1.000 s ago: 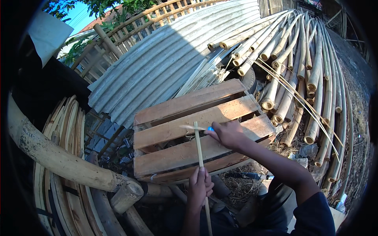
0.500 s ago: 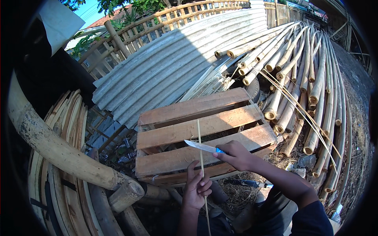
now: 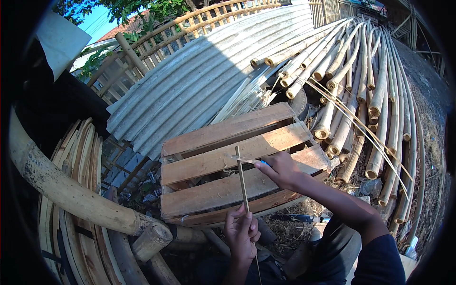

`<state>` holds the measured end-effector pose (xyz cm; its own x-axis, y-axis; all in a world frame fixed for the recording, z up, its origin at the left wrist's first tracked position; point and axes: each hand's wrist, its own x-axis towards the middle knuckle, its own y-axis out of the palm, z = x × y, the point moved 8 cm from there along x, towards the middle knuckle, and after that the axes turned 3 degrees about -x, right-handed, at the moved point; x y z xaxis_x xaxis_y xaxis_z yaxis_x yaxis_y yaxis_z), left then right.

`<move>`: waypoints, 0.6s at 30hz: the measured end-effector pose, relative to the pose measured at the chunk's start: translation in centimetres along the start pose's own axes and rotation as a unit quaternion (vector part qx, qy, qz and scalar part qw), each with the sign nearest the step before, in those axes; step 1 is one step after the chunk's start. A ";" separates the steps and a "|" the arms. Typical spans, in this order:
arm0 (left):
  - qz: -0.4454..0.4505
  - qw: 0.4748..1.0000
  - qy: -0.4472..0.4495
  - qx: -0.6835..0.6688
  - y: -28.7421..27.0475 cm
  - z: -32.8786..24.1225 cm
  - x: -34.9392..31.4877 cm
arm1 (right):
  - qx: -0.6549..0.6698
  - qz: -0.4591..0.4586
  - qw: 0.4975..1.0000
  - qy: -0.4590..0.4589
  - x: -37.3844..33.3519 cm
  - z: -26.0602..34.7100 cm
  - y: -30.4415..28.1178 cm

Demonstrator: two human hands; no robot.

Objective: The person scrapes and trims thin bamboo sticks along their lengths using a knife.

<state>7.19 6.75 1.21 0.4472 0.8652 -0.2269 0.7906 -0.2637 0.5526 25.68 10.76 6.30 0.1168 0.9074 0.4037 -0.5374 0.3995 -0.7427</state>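
A thin bamboo strip (image 3: 243,185) stands nearly upright in front of me, its lower end running down past my lap. My left hand (image 3: 242,232) is closed around it near the lower middle. In my right hand (image 3: 283,172) is a knife (image 3: 244,159) with a blue handle, mostly hidden by the fingers. The blade points left and lies across the strip close to its top end, looking edge-on and partly blurred. Both hands are over the near side of a slatted wooden crate (image 3: 209,196).
Corrugated sheets (image 3: 190,90) lean beyond the crate, before a bamboo fence (image 3: 190,31). A big pile of bamboo poles (image 3: 375,99) fills the right. At left, a thick bamboo pole (image 3: 80,185) crosses in front of bundled split strips (image 3: 78,156). Loose thin strips (image 3: 365,130) lie on the poles.
The knife has moved up along the strip toward its top, and its blade has turned. My left hand sits slightly lower and has rotated the strip. The whole view has shifted a little.
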 end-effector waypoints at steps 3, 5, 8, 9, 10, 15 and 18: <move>-0.019 1.000 -0.014 0.004 -0.6 1.0 0.0 | -0.037 0.121 0.975 -0.184 -3.8 5.5 3.6; 0.000 1.000 -0.029 -0.005 0.1 0.6 -0.5 | -0.036 0.114 0.985 -0.127 -3.0 3.5 3.1; 0.091 0.994 -0.061 -0.018 2.7 1.4 -1.6 | -0.050 0.078 0.995 0.030 -0.2 -2.0 0.7; 0.100 0.991 -0.078 -0.028 3.2 2.1 -1.7 | -0.079 0.109 0.990 -0.030 -1.1 0.0 2.3; 0.112 0.988 -0.100 -0.043 3.3 2.6 -2.0 | -0.105 0.142 0.980 -0.089 -2.6 2.7 4.5; 0.162 0.980 -0.113 0.012 3.5 2.2 -1.0 | 0.083 0.043 0.972 0.215 -0.6 -4.1 0.4; 0.125 0.988 -0.083 0.042 1.1 1.9 0.3 | 0.178 -0.074 0.967 0.167 -1.3 -4.6 -2.9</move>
<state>9.05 5.91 0.19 0.6900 0.6883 -0.2238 0.6755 -0.5015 0.5406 30.98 9.03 5.50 0.4449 0.8593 0.2524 -0.7412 0.5115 -0.4348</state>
